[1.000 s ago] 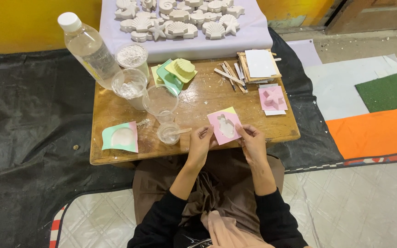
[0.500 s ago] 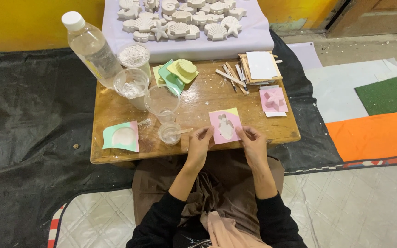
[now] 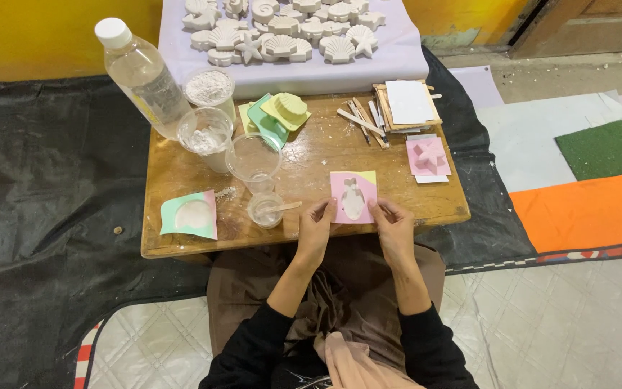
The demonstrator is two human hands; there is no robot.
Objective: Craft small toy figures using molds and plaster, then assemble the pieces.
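A pink and yellow-green square mould (image 3: 354, 196) filled with white plaster lies near the front edge of a low wooden table (image 3: 181, 173). My left hand (image 3: 316, 229) pinches its lower left corner and my right hand (image 3: 393, 225) pinches its lower right corner. Left of the mould stands a small clear cup (image 3: 265, 209) with a wooden stick lying in it. A taller empty clear cup (image 3: 253, 160) stands behind that one.
A green-pink mould (image 3: 191, 215) sits front left, a pink star mould (image 3: 427, 156) at right. A water bottle (image 3: 144, 78), cups of white powder (image 3: 209, 89), stacked moulds (image 3: 278, 115) and wooden sticks (image 3: 363, 121) lie further back. Several white shell casts (image 3: 289, 29) rest on a lilac sheet.
The mould and both hands hold almost the same place on the table. Only my fingers have shifted slightly along its lower corners.
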